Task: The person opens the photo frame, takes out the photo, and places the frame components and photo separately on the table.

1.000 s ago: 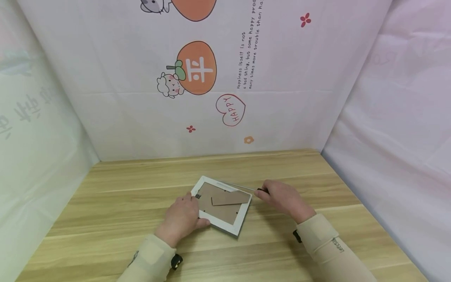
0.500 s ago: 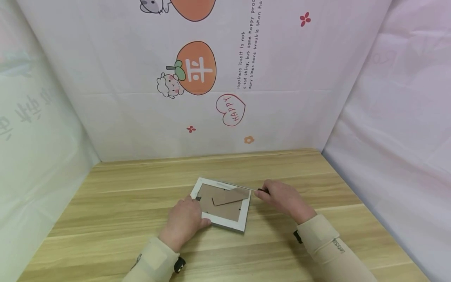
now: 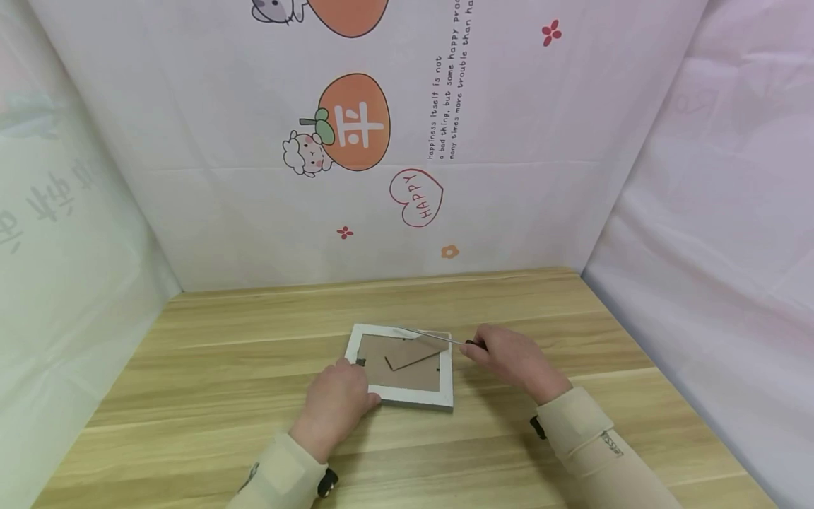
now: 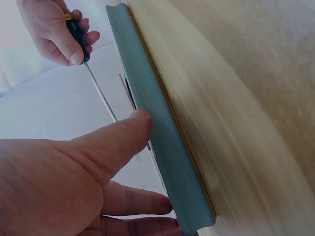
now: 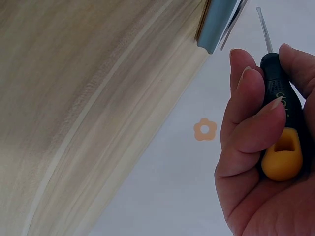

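Note:
A white picture frame [image 3: 415, 397] lies back side up on the table, its brown backing board [image 3: 378, 346] and stand leg [image 3: 427, 352] showing. My left hand [image 3: 337, 401] holds it by the near left part, thumb on the near side; in the left wrist view that blue-grey side [image 4: 157, 118] is seen close up. With curled fingers my right hand [image 3: 514, 359] grips a screwdriver [image 5: 276, 71] by its black and yellow handle. The thin shaft crosses above the frame's far right part in the head view. Whether the tip touches the frame I cannot tell.
Light wood-grain table [image 3: 210, 396] extends around the frame. A white printed cloth [image 3: 509, 177] stands along the far edge, and more white cloth hangs at the left and right sides.
The frame has turned counterclockwise in the head view, its near right corner swinging right and away. My left hand has shifted slightly right with it. The right hand and screwdriver have barely moved.

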Tool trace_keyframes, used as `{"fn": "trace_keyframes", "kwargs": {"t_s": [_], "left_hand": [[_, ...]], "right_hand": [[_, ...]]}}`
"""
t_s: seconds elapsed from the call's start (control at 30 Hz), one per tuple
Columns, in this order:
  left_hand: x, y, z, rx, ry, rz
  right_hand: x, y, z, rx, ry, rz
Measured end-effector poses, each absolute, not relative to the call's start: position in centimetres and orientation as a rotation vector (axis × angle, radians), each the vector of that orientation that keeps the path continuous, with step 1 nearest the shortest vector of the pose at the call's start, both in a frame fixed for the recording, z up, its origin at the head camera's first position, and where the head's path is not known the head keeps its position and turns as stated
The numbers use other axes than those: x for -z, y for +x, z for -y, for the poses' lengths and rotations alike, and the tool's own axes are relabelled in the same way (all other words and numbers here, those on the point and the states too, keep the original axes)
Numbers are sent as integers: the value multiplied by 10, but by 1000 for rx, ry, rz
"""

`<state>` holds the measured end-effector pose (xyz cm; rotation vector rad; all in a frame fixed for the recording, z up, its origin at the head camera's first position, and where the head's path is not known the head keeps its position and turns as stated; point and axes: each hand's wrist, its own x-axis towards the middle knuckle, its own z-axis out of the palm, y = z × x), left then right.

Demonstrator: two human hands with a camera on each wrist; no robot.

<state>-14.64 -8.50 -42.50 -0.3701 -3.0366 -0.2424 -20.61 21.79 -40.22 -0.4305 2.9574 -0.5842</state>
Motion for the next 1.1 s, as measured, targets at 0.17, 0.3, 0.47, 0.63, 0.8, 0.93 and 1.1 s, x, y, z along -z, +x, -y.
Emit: {"fn": "trace_keyframes", "kwargs": {"t_s": [0.17,0.3,0.47,0.63,0.8,0.93,1.1], "left_hand": [[425,-145,84,216,-422,3019],[425,-143,83,191,-452,2998],[424,-141,83,210,-429,2998],[424,-144,85,283,-323,3022],[428,-152,90,262,-276,3082],[430,-157,94,288,-306,3105],[432,-161,97,332,-351,3082]], "right_hand": [[403,-207,-218,580,-427,-2957],[403,-206,-218,585,-427,-2957],[402,-205,-218,586,-441,-2968],[402,-204,-218,584,-449,-2975],[402,-205,-217,582,-445,-2977],[403,-206,-217,574,-446,-2982],[404,-206,-216,576,-441,-2982]]}}
